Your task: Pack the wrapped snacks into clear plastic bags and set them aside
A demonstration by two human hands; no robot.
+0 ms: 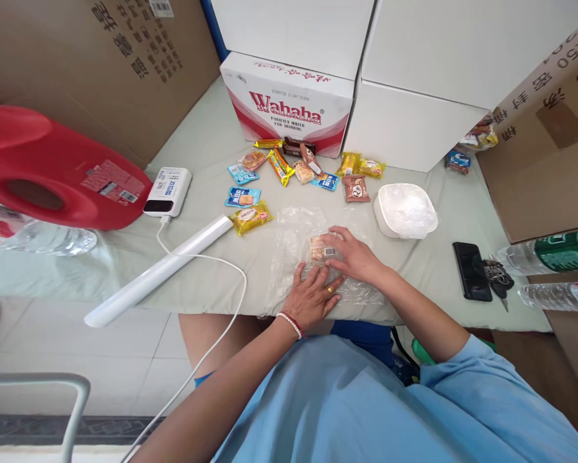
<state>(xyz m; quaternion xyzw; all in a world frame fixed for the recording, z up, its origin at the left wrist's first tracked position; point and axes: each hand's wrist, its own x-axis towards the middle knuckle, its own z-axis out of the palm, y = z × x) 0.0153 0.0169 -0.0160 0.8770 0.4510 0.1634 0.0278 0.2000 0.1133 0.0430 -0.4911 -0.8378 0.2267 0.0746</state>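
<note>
A clear plastic bag lies spread and crinkled on the cloth-covered table in front of me. On top of it rests a small wrapped snack, pinkish-tan with a barcode label. My right hand comes in from the right, its fingers and thumb closed around the snack's right end. Just below, my left hand lies on the plastic with fingers stretched out and apart, wearing a ring and a beaded bracelet. Its fingertips are close to the snack's lower edge.
Several wrapped snacks lie scattered before the Wahaha box. A white tub with plastic film stands right. Further right are a phone and keys. Left are a white tube, white cable and red jug.
</note>
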